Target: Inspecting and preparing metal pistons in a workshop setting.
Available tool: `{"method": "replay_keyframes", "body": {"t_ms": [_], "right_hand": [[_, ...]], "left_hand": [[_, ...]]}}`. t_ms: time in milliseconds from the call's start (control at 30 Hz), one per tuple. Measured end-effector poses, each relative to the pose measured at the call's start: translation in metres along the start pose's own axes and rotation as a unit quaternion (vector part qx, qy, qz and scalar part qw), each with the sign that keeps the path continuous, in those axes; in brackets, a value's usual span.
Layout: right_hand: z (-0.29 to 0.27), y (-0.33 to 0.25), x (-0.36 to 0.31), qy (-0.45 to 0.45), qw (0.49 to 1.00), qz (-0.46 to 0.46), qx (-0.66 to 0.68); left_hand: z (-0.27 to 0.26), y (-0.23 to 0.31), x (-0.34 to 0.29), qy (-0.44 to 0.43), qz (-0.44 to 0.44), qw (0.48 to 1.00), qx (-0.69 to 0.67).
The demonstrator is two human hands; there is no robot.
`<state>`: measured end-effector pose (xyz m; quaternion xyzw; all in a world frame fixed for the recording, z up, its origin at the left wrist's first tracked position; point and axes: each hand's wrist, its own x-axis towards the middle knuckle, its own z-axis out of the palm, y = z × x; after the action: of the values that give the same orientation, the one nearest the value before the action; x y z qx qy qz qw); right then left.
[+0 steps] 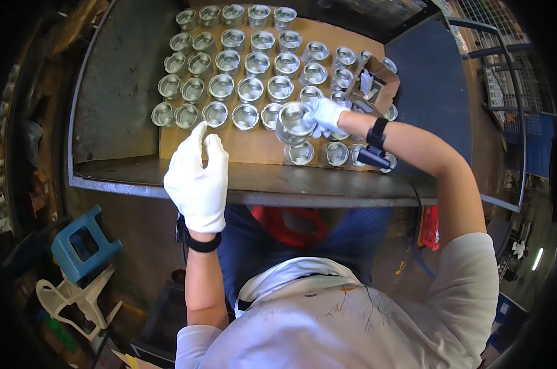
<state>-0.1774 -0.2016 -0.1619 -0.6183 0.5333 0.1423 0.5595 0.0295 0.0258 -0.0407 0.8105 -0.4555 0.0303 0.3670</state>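
Right hand (327, 115), in a white glove, grips a shiny metal cup (295, 126) by its right side, a little right of centre in the upper half of the frame; the fingers beyond the rim are blurred. In the picture this cup overlaps its neighbours, and whether it touches them I cannot tell. Left hand (196, 181), gloved too, holds nothing: its thumb and forefinger stand apart and point up the frame, near the lower left cups (246, 115). These stand in rows across the upper middle, just beside one another, on a brown cardboard sheet (241, 147). Among those at the upper right sits an open carton (387, 92) with pale scraps inside. Dark metal walls (423, 80) flank the sheet at left and right. Each wrist wears a black band, one at the left (203, 244) and one at the right (376, 133). At the lower centre are a pale shirt (327, 326) and, above it, a red seat (290, 229). A blue stool (85, 246) and a cream chair (75, 298) stand at the lower left, and a wire rack (506, 80) at the upper right.
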Motion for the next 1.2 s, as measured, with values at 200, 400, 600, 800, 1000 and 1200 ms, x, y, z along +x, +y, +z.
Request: {"method": "replay_keyframes", "body": {"t_ms": [200, 400, 600, 800, 1000, 1200], "right_hand": [[0.080, 0.062, 0.067, -0.001, 0.981, -0.091, -0.173], [0.134, 0.079, 0.103, -0.009, 0.983, 0.054, -0.175], [0.143, 0.073, 0.113, -0.053, 0.953, 0.053, -0.294], [0.126, 0.094, 0.131, -0.105, 0.934, -0.038, -0.340], [0.095, 0.035, 0.119, 0.138, 0.775, -0.257, -0.561], [0.116, 0.063, 0.188, 0.127, 0.836, -0.117, -0.521]], "left_hand": [[0.006, -0.004, 0.003, 0.004, 0.001, 1.000, -0.016], [0.005, -0.001, 0.005, -0.024, -0.022, 0.999, -0.011], [0.004, -0.005, 0.005, -0.025, -0.027, 0.999, -0.019], [0.000, 0.001, 0.008, -0.054, -0.055, 0.997, -0.004], [0.002, 0.004, 0.009, -0.058, -0.043, 0.997, 0.009], [0.002, 0.012, 0.012, -0.057, -0.059, 0.997, -0.007]]}}
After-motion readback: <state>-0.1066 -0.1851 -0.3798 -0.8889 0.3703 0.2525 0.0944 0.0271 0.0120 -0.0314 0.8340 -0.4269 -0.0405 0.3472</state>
